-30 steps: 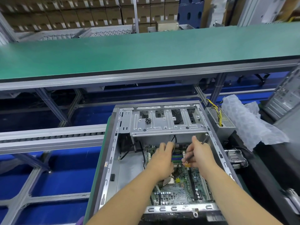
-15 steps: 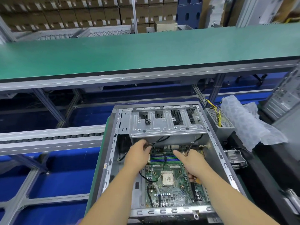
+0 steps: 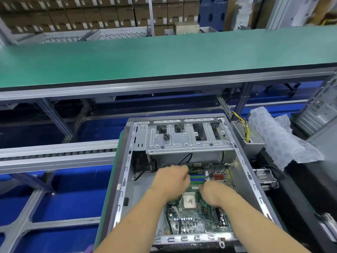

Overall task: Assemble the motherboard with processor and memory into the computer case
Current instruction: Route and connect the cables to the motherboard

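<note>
With the motherboard (image 3: 197, 212) lying in the open computer case (image 3: 125, 161), left hand (image 3: 171, 181) and right hand (image 3: 215, 193) curl blurrily over it, grip unclear; I'd seat it level before screwing.

I see green conveyor belt (image 3: 164, 57) beyond hands, cardboard boxes (image 3: 91, 17) stacked behind it, blue floor (image 3: 73, 198) left.

Motherboard (image 3: 193, 216) inside computer case (image 3: 125, 172)
</note>
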{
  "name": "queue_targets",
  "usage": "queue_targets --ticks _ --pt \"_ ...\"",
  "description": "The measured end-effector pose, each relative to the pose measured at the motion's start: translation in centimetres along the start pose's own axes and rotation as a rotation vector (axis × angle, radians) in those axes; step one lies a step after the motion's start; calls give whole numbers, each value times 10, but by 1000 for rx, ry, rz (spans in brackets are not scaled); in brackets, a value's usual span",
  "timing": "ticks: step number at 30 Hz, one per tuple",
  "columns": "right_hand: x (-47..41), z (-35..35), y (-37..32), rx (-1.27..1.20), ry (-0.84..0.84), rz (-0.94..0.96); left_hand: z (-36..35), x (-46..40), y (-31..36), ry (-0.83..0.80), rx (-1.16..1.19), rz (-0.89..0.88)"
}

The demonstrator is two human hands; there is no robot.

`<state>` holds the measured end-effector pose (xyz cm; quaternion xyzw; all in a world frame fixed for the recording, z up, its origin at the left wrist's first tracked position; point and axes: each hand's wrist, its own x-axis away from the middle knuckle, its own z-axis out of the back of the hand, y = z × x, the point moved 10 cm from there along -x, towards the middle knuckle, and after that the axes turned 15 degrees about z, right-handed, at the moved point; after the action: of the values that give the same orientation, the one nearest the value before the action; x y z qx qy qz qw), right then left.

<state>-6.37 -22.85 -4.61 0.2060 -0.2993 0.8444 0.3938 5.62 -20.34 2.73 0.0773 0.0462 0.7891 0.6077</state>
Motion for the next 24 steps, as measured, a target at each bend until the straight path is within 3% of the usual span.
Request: queue_targets --ticks 2,4,8,13,17,21,24 --pt "1 -8 -5 -2 -90 39 -2 15 39 -42 76 -280" --pt "4 -6 -13 -50 -64 97 -10 19 61 -107 144 -395" --pt "3 1 -26 -44 5 257 -37 10 49 -357 217 -196" --pt "1 21 -22 -59 187 281 -39 2 19 -207 -108 -147" --pt "8 49 -8 -225 441 204 -27 -3 24 -33 -157 -168" --pt "15 62 24 -500 625 84 -34 9 29 -140 -123 -285" --pt "15 62 23 -429 629 92 -32 13 29 -181 -123 -327"
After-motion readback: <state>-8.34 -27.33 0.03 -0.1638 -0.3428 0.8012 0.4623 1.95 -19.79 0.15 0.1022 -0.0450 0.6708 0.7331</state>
